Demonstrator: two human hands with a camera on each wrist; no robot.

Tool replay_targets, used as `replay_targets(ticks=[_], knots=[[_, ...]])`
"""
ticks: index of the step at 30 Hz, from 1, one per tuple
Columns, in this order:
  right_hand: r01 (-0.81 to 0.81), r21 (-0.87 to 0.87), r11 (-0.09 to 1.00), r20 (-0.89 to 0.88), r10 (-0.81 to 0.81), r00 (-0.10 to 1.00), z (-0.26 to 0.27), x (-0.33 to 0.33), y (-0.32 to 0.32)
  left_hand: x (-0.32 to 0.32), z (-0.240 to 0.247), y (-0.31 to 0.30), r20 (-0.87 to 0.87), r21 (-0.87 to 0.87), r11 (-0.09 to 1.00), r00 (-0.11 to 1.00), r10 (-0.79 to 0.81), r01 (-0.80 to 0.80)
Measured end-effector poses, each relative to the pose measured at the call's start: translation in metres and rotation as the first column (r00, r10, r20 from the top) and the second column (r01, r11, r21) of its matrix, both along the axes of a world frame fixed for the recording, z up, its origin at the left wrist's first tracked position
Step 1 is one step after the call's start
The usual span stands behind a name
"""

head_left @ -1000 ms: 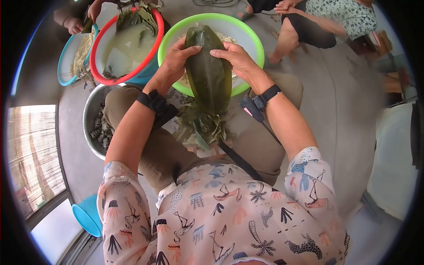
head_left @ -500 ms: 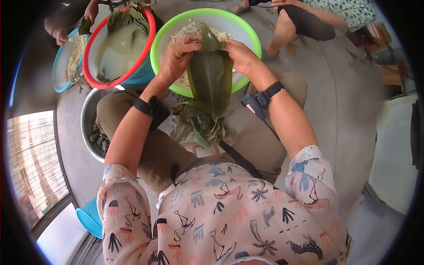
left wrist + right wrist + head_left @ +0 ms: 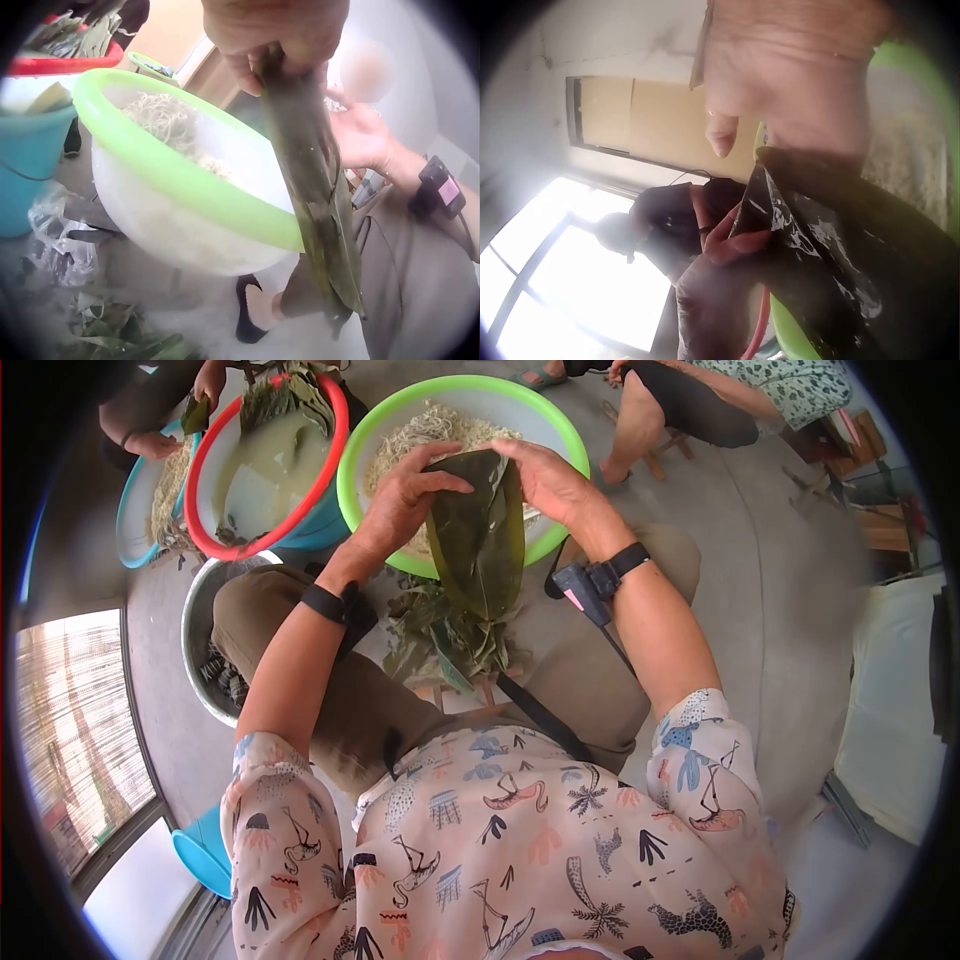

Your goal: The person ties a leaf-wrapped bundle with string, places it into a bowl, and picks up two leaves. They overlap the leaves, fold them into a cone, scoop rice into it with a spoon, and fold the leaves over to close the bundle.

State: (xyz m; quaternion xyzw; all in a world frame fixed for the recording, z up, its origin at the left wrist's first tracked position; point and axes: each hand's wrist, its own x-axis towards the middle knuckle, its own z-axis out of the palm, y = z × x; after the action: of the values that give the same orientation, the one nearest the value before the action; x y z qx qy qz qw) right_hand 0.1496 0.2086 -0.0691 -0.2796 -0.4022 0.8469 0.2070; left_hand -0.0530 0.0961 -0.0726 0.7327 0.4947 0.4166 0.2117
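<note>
A broad, wet, dark green bamboo leaf (image 3: pixel 475 550) hangs lengthwise between both hands, its top end bent over and its lower end pointing toward the lap. My left hand (image 3: pixel 400 500) pinches its upper left edge, thumb in front. At the upper right edge, my right hand (image 3: pixel 555 485) holds the leaf with fingers partly behind it; in the right wrist view its thumb (image 3: pixel 721 135) stands off the leaf. Beneath the hands is a white basin with a green rim (image 3: pixel 352 500), containing pale strands (image 3: pixel 435 425) and pale grains. More leaves (image 3: pixel 455 635) lie in a heap below.
To the left stand a red-rimmed tub (image 3: pixel 195 510) of cloudy water with leaves and a blue-rimmed basin (image 3: pixel 122 525). A metal bowl (image 3: pixel 190 625) with dark wrapped bundles sits by the left knee. Other people sit at the far left and far right.
The leaf was spread flat with its tip up; its top end has since been bent over. The right thumb has moved up from the leaf's face, and both hands have shifted their hold.
</note>
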Motion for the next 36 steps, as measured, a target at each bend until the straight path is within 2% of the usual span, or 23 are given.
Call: replay_targets(ticks=[1, 3, 4, 6, 7, 8, 10, 12, 14, 16, 18, 19, 21, 24, 27, 31, 34, 36], knots=[[0.0, 0.0, 1.0, 0.002, 0.0, 1.0, -0.002, 0.0, 0.0, -0.001, -0.001, 0.0, 0.002, 0.0, 1.0, 1.0, 0.0, 0.0], [0.027, 0.189, 0.982, 0.137, -0.054, 0.989, -0.007, 0.001, -0.001, -0.004, -0.012, 0.006, 0.148, 0.031, 0.999, 0.988, -0.038, 0.034], [0.027, 0.189, 0.982, 0.137, -0.054, 0.989, -0.006, 0.0, -0.001, -0.008, -0.016, 0.01, 0.148, 0.03, 0.999, 0.988, -0.038, 0.034], [0.07, 0.221, 0.973, 0.145, -0.104, 0.984, -0.005, -0.001, -0.002, -0.015, -0.022, 0.017, 0.39, 0.003, 0.993, 0.914, 0.11, -0.121], [0.069, 0.22, 0.973, 0.145, -0.103, 0.984, -0.004, -0.002, -0.003, -0.013, -0.009, 0.012, 0.509, -0.102, 0.989, 0.848, 0.148, -0.111], [0.084, 0.244, 0.966, 0.144, -0.122, 0.982, -0.003, -0.002, -0.004, -0.008, 0.004, 0.008, 0.509, -0.103, 0.988, 0.848, 0.151, -0.114], [0.093, 0.27, 0.958, 0.141, -0.135, 0.981, -0.001, -0.005, -0.006, 0.0, 0.022, 0.006, 0.513, -0.389, 0.912, 0.792, 0.331, -0.13], [0.089, 0.298, 0.95, 0.136, -0.135, 0.981, 0.002, -0.007, -0.009, -0.004, 0.005, 0.014, 0.499, -0.386, 0.912, 0.801, 0.33, -0.135], [0.07, 0.309, 0.949, 0.137, -0.117, 0.984, 0.005, -0.007, -0.01, -0.009, -0.006, 0.019, 0.427, -0.466, 0.884, 0.871, 0.243, -0.018], [0.055, 0.318, 0.947, 0.137, -0.103, 0.985, 0.008, -0.008, -0.01, -0.007, -0.003, 0.018, 0.445, -0.458, 0.888, 0.857, 0.26, -0.031], [0.102, 0.197, 0.975, 0.071, -0.118, 0.99, 0.008, -0.009, -0.01, -0.007, -0.003, 0.018, 0.484, -0.48, 0.877, 0.837, 0.256, 0.01], [0.102, 0.197, 0.975, 0.071, -0.118, 0.99, 0.009, -0.01, -0.01, -0.008, -0.003, 0.019, 0.484, -0.481, 0.877, 0.837, 0.256, 0.01], [0.099, 0.249, 0.963, 0.158, -0.141, 0.977, 0.009, -0.009, -0.011, -0.009, -0.003, 0.021, 0.438, -0.487, 0.873, 0.86, 0.262, -0.018], [0.076, 0.34, 0.937, 0.159, -0.137, 0.978, 0.006, -0.009, -0.01, -0.01, 0.001, 0.022, 0.386, -0.442, 0.897, 0.896, 0.22, -0.03], [0.073, 0.428, 0.901, 0.175, -0.162, 0.971, 0.003, -0.009, -0.009, -0.009, 0.005, 0.024, 0.397, -0.449, 0.893, 0.893, 0.213, -0.014], [0.092, 0.438, 0.894, 0.157, -0.177, 0.972, 0.003, -0.011, -0.01, -0.004, 0.008, 0.024, 0.436, -0.438, 0.899, 0.871, 0.226, -0.013], [0.089, 0.48, 0.873, 0.15, -0.182, 0.972, 0.001, -0.013, -0.011, -0.004, -0.001, 0.027, 0.402, -0.459, 0.886, 0.875, 0.271, -0.063], [0.09, 0.521, 0.849, 0.134, -0.186, 0.973, 0.001, -0.013, -0.011, -0.002, -0.005, 0.03, 0.456, -0.423, 0.903, 0.845, 0.28, -0.072]])
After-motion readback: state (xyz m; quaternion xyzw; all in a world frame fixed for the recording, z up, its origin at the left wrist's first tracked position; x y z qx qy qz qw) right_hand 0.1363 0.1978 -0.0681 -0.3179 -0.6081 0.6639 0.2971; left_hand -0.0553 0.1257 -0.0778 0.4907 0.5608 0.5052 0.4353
